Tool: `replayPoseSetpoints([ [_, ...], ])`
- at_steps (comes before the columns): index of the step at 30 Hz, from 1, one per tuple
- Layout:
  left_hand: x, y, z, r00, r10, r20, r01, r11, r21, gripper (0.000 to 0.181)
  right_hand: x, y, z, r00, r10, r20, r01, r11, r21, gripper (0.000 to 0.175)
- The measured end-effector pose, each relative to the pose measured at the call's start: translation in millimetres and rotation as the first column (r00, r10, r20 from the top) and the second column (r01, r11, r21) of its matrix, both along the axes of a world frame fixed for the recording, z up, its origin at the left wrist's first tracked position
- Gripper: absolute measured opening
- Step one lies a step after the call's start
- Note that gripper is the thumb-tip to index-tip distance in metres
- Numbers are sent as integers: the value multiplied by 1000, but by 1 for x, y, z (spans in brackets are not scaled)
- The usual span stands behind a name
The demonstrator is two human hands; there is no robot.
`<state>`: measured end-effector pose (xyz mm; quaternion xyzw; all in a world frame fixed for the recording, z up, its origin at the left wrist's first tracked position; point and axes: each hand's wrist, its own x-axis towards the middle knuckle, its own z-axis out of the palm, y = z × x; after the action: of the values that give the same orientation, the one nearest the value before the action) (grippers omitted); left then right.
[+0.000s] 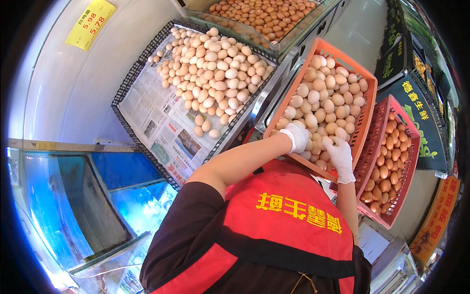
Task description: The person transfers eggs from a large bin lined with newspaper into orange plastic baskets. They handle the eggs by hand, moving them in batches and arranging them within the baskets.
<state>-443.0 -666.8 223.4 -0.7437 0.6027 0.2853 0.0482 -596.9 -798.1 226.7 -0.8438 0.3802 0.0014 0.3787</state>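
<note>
An orange plastic basket [367, 110] full of light-shelled eggs [328, 106] lies before me. My left hand [296, 136], in a white glove, rests on the eggs at the basket's near left corner; its fingertips are partly hidden, so its hold is unclear. In a matching glove, my right hand [339, 154] has its thumb and fingers around an egg [326, 140] near the same end. To the left stands a black plastic crate [126, 79] lined with newspaper, with pale eggs [216, 70] heaped mostly at its far side and several loose ones nearer.
A pink-red basket [405, 176] of brown eggs [389, 165] stands close on the right. Beyond the crate is a glass-sided bin [235, 25] of brown eggs. Water tanks [143, 205] lie at the lower left. Dark printed boxes [418, 121] stand at the right.
</note>
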Motion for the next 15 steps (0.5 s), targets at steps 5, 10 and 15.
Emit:
replayPoseSetpoints([
  [5, -3, -5, -11, 995, 55, -84, -65, 990, -122, 48, 1, -5, -5, 985, -101, 141, 77, 983, 168, 41],
  [10, -8, -17, -21, 998, -27, -64, 21, 996, -88, 48, 3, -8, -14, 953, -173, 248, 118, 968, 223, 36],
  [15, -5, -18, -12, 993, 23, -120, -31, 997, -67, 49, -4, -10, -3, 847, -371, 380, 153, 856, 494, 38],
])
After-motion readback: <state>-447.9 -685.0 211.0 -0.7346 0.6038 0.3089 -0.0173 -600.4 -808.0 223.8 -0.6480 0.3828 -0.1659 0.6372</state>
